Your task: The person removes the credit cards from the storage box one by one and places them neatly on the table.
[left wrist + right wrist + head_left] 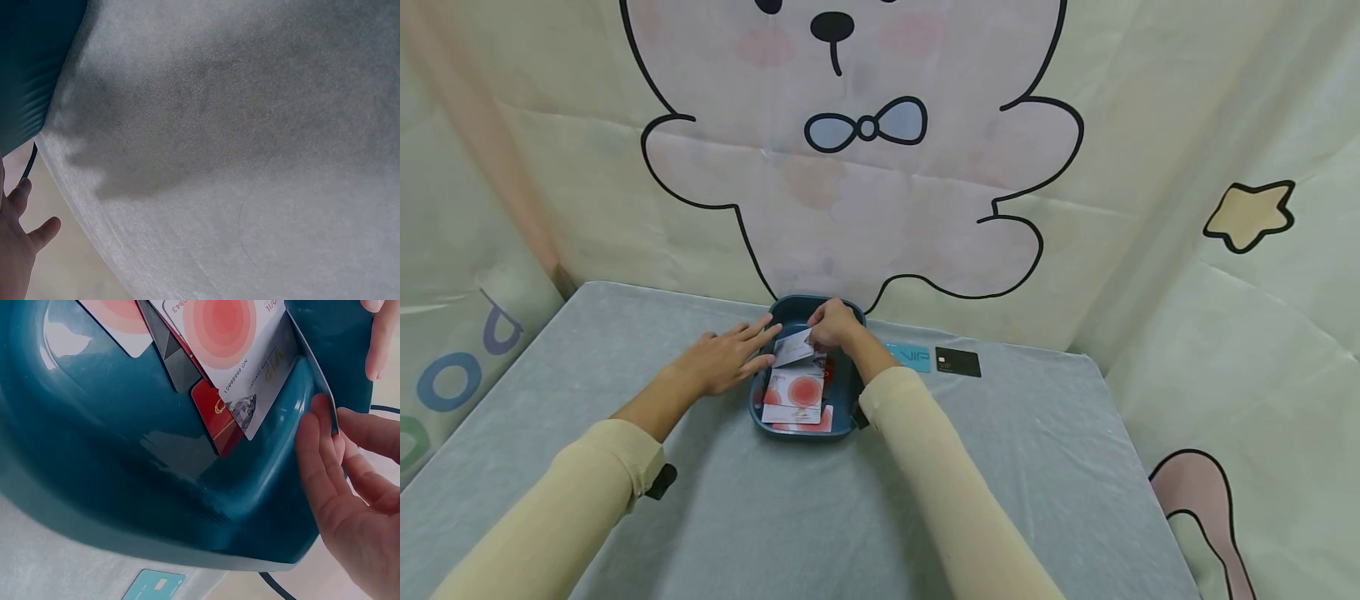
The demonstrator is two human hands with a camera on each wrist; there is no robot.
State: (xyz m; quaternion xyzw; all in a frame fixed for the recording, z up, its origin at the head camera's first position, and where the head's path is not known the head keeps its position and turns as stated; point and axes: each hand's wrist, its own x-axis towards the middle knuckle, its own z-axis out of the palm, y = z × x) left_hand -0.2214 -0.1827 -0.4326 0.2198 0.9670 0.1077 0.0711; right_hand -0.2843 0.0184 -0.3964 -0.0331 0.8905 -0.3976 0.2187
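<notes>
A dark teal basin (850, 392) stands near the back edge of the table, holding several overlapping cards. My right hand (837, 325) reaches into its far part and pinches a pale card (792, 347) by its right end, tilted up over the others. In the right wrist view that same card (320, 372) appears nearly edge-on between thumb and fingers. Below it lie a card with red circles (222, 328), a grey VIP card (272, 369), a red card (209, 412) and a dark card (170, 356). My left hand (722, 360), fingers spread, is at the basin's left rim.
To the right of the basin, a light blue VIP card (910, 357) and a black VIP card (957, 362) lie on the grey table cover (1015, 467). A cloth backdrop (865, 217) with a cartoon bear rises right behind the table's back edge.
</notes>
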